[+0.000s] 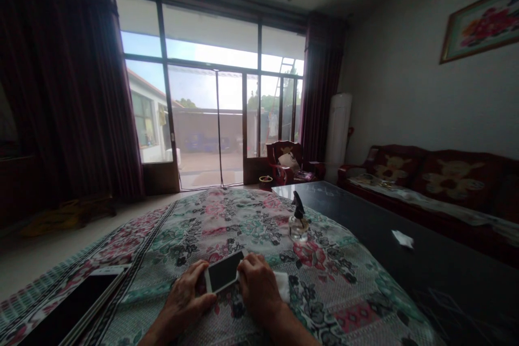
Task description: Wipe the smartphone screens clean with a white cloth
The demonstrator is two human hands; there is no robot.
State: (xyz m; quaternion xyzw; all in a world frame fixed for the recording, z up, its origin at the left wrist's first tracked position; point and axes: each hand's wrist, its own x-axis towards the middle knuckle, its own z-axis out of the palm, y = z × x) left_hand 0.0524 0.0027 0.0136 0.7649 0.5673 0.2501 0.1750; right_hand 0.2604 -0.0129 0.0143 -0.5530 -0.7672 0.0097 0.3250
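Note:
My left hand grips the near end of a white smartphone, its dark screen facing up, just above a floral cloth. My right hand lies over the phone's right edge with fingers curled, pressing a white folded cloth or tissue that shows under the palm. Both hands are close together at the bottom centre of the view.
A small clear spray bottle with a black nozzle stands on the cloth beyond the hands. A dark tablet lies at the lower left. A dark glossy table with a white scrap is on the right, a red sofa behind it.

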